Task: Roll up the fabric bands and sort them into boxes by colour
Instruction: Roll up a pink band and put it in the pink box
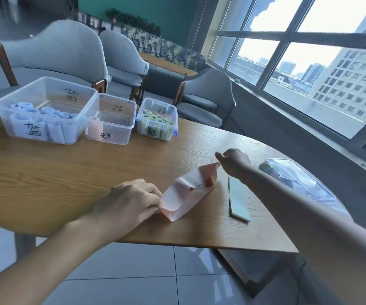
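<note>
The pink band (186, 194) lies on the wooden table (67, 172) near its front edge, unrolled, w/ both ends held up off the surface. It's a long strip of thin pale-pink fabric, lighter on one face, more salmon on the other; the middle sags flat on the table and a fold stands up toward the far end. The left hand (131, 201) pinches the near end, fingers curled over the fabric where it bends back on itself. The right hand (234, 161) pinches the far end between thumb and fingertips, lifting it into a small peak.

Just right of the band a green band (239, 198) lies flat, unrolled, running toward the front edge. Near the right edge sits a clear box (298, 179) w/ more fabric inside; colours hard to tell.

Along the far-left side stand 3 clear boxes w/ handwritten labels: the large box (45, 108) holds blue rolls, the middle box (111, 118) holds one pink roll at its left wall, the small box (157, 118) holds green rolls. Grey chairs (206, 95) stand beyond the table.
</note>
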`<state>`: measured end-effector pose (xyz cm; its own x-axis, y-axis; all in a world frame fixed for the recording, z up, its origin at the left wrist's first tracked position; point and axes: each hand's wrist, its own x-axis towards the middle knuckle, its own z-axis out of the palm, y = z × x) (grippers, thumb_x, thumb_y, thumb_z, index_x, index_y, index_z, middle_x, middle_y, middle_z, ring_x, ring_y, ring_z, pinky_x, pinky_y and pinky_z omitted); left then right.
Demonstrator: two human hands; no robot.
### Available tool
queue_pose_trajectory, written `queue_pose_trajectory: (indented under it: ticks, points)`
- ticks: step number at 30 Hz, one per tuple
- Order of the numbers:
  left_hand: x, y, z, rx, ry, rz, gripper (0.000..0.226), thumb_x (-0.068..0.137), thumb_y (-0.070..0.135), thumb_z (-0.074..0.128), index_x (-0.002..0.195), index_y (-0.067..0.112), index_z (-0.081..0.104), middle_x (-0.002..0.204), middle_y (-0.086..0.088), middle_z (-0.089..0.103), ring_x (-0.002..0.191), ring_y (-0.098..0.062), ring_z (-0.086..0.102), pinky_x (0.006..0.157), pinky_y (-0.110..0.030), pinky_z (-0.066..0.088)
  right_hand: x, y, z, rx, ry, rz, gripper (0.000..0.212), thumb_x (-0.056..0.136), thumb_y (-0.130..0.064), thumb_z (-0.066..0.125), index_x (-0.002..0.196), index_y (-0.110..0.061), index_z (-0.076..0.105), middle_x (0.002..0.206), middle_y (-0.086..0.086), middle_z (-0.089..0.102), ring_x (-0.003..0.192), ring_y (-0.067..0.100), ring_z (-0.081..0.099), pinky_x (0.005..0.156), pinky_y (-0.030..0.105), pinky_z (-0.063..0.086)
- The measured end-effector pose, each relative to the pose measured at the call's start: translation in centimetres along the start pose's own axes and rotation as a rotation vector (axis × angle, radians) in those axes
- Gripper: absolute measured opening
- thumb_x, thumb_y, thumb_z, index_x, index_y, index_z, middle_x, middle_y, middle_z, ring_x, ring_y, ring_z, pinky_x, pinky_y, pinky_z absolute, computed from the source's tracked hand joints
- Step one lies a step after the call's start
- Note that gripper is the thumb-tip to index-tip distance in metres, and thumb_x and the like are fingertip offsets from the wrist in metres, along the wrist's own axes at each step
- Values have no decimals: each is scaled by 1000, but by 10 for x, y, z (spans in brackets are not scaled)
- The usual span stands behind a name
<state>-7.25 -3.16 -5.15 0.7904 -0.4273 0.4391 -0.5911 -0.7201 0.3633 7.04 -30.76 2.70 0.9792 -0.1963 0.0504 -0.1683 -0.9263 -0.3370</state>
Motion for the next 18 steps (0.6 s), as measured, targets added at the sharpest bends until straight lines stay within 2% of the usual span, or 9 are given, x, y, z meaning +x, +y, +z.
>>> queue_pose_trajectory:
  ticks: [1,3,5,7,8,11,14,16,18]
  points:
    - [-1,1,1,-11,-5,0,12,94,38,66,101,34,75,111,26,65,103,-6,58,79,-26,48,4,-2,1,27,-6,28,48,98,-43,56,85,2,69,81,11,65,75,28,59,57,29,41]
    - [-2,1,2,-31,-5,36,12,93,36,65,99,33,76,108,23,67,98,-5,60,79,-28,52,12,-4,5,91,-6,78,36,89,-37,69,85,-2,73,80,10,70,77,27,69,63,33,54]
    - [-2,1,1,-66,9,72,10,90,29,70,97,29,77,104,20,70,92,-5,62,78,-23,51,16,-7,5,131,4,123,19,80,-20,74,88,-4,75,79,10,73,75,23,72,64,32,59]
    - [-4,3,1,-112,13,88,14,90,30,67,97,27,78,101,19,70,90,-3,62,79,-17,45,14,-10,2,178,12,143,17,75,-9,69,89,-3,77,73,8,72,61,17,66,55,25,55]
    - [-4,4,0,-131,14,94,17,90,33,63,97,27,77,101,19,70,90,-2,62,79,-17,46,14,-11,1,214,23,140,21,74,-8,67,92,-3,78,76,9,74,60,17,62,56,25,54]
    - [-8,5,1,-152,-9,124,17,92,34,60,97,29,75,100,19,69,92,-3,62,77,-29,53,13,-12,-6,388,56,100,22,79,-5,67,96,-10,79,89,12,74,69,18,61,61,23,51]
    - [-11,8,0,-170,-21,170,19,94,34,58,97,26,75,97,18,68,91,-6,62,76,-29,52,9,-15,-16,526,59,25,24,81,1,67,96,-14,78,84,2,72,73,17,64,60,23,50]
    - [-13,12,-2,-170,-13,193,16,93,29,60,97,24,75,96,17,68,89,-7,61,76,-28,51,7,-20,-22,602,42,-19,25,79,5,70,93,-15,76,84,3,72,77,20,65,69,31,59]
    - [-14,16,-3,-164,-9,213,13,89,18,66,97,21,75,96,14,68,87,-9,61,75,-26,49,9,-27,-23,658,32,-32,29,76,8,69,85,-19,74,80,2,72,77,23,63,88,50,58]
